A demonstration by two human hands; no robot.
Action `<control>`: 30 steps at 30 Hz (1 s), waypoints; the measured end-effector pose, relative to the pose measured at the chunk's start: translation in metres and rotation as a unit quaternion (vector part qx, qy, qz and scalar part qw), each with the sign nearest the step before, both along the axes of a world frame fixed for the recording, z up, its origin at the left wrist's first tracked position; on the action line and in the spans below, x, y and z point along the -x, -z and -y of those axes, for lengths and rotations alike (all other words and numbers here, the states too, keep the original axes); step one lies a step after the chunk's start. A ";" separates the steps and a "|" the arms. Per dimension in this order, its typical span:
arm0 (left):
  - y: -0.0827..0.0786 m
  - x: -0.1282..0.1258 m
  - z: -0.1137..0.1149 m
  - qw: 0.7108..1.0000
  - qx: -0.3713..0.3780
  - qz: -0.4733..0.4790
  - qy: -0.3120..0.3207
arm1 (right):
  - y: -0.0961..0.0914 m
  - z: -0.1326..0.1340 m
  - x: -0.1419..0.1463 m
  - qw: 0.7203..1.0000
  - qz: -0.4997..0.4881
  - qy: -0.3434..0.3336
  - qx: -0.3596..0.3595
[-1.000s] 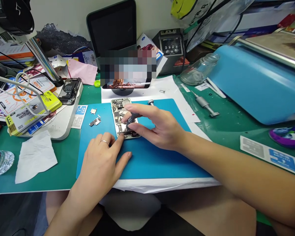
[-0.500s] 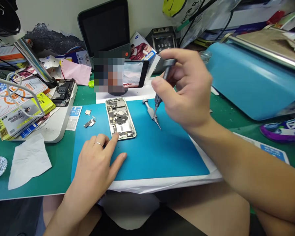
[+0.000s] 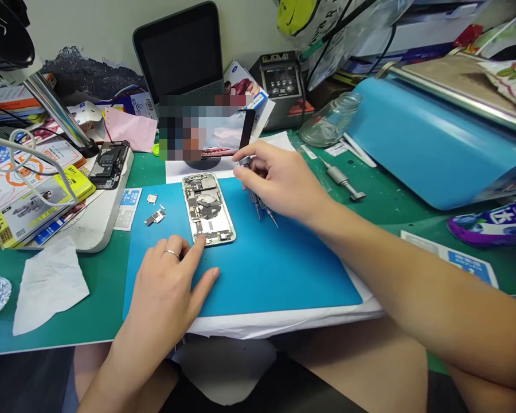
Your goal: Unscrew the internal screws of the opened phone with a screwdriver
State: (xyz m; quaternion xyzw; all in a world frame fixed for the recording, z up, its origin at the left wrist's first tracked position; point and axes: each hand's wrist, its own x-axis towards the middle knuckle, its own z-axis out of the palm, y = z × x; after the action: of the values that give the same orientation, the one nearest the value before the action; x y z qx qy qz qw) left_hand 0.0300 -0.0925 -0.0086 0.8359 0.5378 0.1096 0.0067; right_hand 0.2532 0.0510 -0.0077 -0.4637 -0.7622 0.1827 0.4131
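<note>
An opened phone [image 3: 215,225] lies on the blue mat [image 3: 249,275], its inner parts exposed. The index fingertip of my left hand [image 3: 165,281] rests on the phone's lower left corner; the thumb is spread away and nothing is gripped. My right hand [image 3: 279,178] pinches a grey precision screwdriver [image 3: 250,189], tip down, to the right of the phone. Partly hidden by that hand, a second screwdriver [image 3: 272,216] lies on the mat, its tip pointing toward me. Small metal phone parts [image 3: 155,217] are left of the phone.
Another screwdriver [image 3: 343,180] lies on the green table at the right, near a glass jar [image 3: 333,117]. A propped phone [image 3: 246,129] stands behind the mat. At the left are stacked boxes [image 3: 38,206], a second opened phone [image 3: 108,165] and a white tissue [image 3: 51,287].
My right hand has moved left and down with the screwdriver, bringing its tip near the mat beside the other screwdriver. My left hand stays on the phone. The view has shifted slightly.
</note>
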 end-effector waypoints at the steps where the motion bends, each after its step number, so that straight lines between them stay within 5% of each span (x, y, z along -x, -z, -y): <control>1: 0.000 0.000 0.000 1.000 0.001 0.000 0.000 | -0.001 0.001 0.000 1.000 -0.011 -0.001 -0.013; 8: 0.001 0.000 0.000 1.000 -0.002 0.002 0.003 | 0.000 0.003 0.000 0.992 -0.102 0.004 -0.077; 17: 0.002 -0.001 -0.001 1.000 -0.008 0.006 0.006 | 0.001 0.004 -0.002 0.961 0.099 -0.063 -0.250; 22: 0.002 0.000 -0.001 1.000 -0.011 0.007 0.004 | -0.002 0.002 -0.005 0.942 0.194 -0.113 -0.249; 30: 0.003 0.001 0.000 1.000 -0.010 0.011 0.005 | -0.005 -0.002 -0.010 0.927 0.284 -0.212 -0.124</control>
State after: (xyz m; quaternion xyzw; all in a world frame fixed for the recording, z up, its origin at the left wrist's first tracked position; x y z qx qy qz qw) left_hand 0.0287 -0.0921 -0.0114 0.8373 0.5324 0.1242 0.0043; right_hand 0.2634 0.0527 -0.0030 -0.2694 -0.9445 0.0309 0.1852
